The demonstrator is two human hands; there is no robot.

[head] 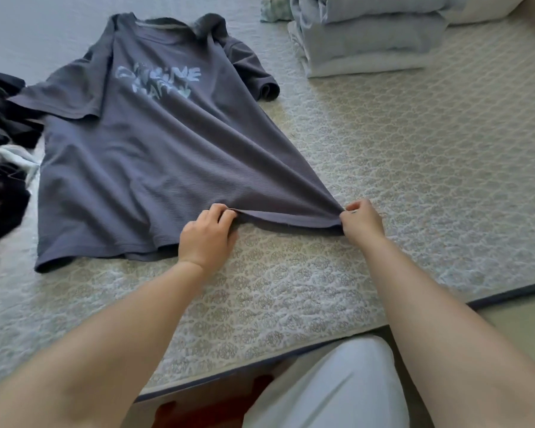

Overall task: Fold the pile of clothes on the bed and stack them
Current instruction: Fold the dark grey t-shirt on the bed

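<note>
A grey-blue T-shirt (142,143) with pale lettering on its chest lies face up on the bed, collar away from me. My left hand (207,236) pinches the bottom hem near its middle. My right hand (363,219) pinches the hem's right corner and pulls it out to the right, so the fabric is stretched taut between the two hands. The shirt's left sleeve lies flat; its right sleeve is bunched near the back. A pile of dark and pale unfolded clothes (0,156) sits at the left edge, partly out of frame.
The bed has a patterned quilted cover (414,168). Folded pale-blue bedding (368,38) is stacked at the back right. The mattress edge (291,350) runs across in front of me, with my knee in pale trousers (328,387) below it.
</note>
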